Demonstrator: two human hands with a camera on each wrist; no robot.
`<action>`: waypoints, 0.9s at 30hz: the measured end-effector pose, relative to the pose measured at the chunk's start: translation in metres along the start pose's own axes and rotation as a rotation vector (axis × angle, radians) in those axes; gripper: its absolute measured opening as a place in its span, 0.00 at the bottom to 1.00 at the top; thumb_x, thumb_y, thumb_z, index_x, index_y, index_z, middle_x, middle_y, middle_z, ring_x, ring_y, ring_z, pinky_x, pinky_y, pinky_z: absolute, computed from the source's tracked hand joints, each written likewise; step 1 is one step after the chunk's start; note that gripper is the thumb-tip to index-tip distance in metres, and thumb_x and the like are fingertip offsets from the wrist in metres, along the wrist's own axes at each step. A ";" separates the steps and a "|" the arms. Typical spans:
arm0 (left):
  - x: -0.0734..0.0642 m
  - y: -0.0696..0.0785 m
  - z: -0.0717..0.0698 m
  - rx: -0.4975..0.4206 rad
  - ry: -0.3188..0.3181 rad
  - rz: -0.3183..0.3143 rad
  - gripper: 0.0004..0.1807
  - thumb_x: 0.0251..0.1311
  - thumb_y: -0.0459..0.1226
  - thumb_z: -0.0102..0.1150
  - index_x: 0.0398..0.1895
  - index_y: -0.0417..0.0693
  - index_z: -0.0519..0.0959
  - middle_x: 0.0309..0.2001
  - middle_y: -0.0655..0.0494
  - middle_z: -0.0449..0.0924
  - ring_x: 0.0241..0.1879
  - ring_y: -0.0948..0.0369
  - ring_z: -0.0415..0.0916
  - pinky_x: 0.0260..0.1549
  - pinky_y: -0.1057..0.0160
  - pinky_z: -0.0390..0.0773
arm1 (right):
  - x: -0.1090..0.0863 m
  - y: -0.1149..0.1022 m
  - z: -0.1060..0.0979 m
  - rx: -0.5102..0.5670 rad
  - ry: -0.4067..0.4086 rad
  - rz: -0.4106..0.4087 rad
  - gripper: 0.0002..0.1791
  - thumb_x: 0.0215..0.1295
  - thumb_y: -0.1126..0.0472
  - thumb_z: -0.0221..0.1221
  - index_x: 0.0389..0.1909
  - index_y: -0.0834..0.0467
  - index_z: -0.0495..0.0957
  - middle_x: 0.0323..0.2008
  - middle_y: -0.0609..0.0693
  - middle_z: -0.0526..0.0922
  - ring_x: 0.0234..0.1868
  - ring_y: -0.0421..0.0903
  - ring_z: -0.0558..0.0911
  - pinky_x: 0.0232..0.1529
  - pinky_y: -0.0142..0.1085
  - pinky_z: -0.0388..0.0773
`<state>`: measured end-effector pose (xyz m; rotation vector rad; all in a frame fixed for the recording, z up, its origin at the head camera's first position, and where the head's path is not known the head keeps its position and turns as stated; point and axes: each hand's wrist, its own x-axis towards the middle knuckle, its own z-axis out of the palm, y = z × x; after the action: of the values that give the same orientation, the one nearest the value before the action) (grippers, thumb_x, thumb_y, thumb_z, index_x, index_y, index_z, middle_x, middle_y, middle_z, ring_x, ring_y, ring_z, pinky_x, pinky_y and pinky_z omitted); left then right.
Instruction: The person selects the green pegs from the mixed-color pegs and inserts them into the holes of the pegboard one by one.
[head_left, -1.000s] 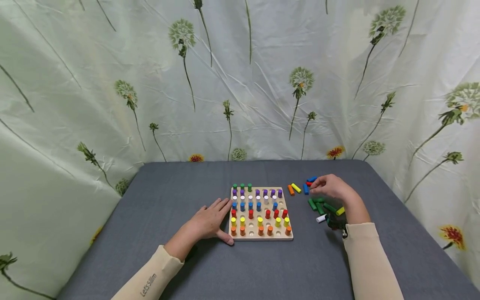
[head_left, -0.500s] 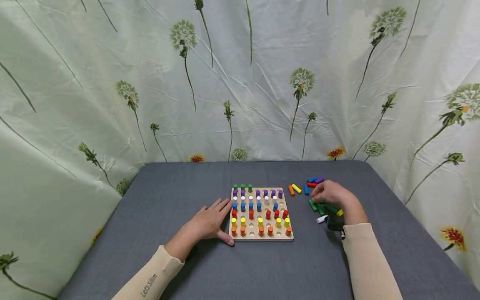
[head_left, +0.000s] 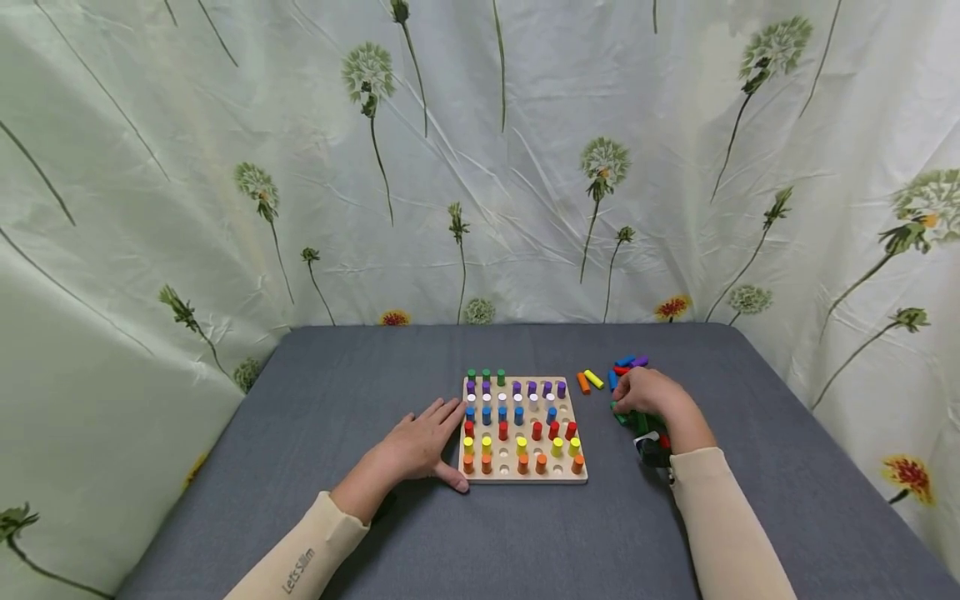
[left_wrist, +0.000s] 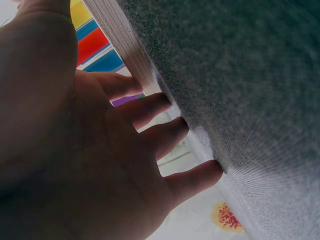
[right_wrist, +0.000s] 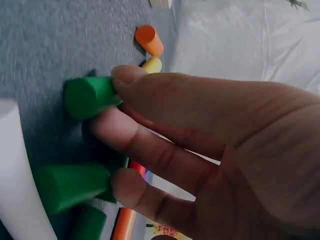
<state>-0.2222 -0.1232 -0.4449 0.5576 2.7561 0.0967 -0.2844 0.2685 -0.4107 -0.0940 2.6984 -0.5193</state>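
Note:
A wooden pegboard (head_left: 525, 480) stands at the middle of the table, with upright coloured pegs in rows from orange at the front to green at the back. My left hand (head_left: 420, 442) lies with spread fingers at the board's left side, the thumb by its front left corner. In the left wrist view, the fingertips (left_wrist: 212, 169) rest on the grey cloth and against the board's edge. To the right of the board, my right hand (head_left: 654, 397) pinches a lying green peg (right_wrist: 87, 97) between thumb and fingers. Its little finger is near another green peg (right_wrist: 75, 185).
Around the right hand lie loose pegs: an orange peg (head_left: 583, 383), a yellow peg (head_left: 594, 379), a purple peg (head_left: 639, 362) and several others, some hidden by the hand. A white peg (right_wrist: 20, 175) is close to the right wrist camera. A flowered curtain (head_left: 525, 208) hangs behind the table.
My right hand has moved from the blue and red pegs toward me, down to the green pegs, and now pinches one. The left hand has stayed at the board.

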 end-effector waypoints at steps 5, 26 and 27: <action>0.000 0.000 0.001 0.004 0.002 -0.001 0.72 0.45 0.73 0.74 0.87 0.51 0.50 0.86 0.49 0.52 0.86 0.47 0.50 0.76 0.31 0.62 | 0.002 -0.008 0.004 -0.040 0.016 0.007 0.09 0.66 0.60 0.71 0.43 0.59 0.88 0.43 0.54 0.88 0.41 0.50 0.81 0.54 0.57 0.79; -0.003 -0.001 0.001 0.000 0.019 0.019 0.72 0.46 0.73 0.73 0.87 0.51 0.50 0.86 0.49 0.52 0.86 0.47 0.50 0.76 0.31 0.62 | -0.013 -0.025 -0.009 0.357 0.212 -0.327 0.14 0.74 0.58 0.65 0.54 0.61 0.83 0.49 0.58 0.85 0.44 0.51 0.80 0.41 0.41 0.77; -0.003 -0.001 0.001 -0.003 0.019 0.021 0.72 0.46 0.73 0.73 0.87 0.51 0.50 0.86 0.49 0.52 0.86 0.46 0.50 0.76 0.31 0.62 | -0.013 -0.026 -0.009 0.362 0.218 -0.326 0.13 0.74 0.58 0.65 0.54 0.60 0.83 0.49 0.57 0.85 0.44 0.50 0.80 0.41 0.41 0.77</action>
<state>-0.2200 -0.1250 -0.4453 0.5877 2.7680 0.1116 -0.2759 0.2490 -0.3888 -0.4018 2.7567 -1.1671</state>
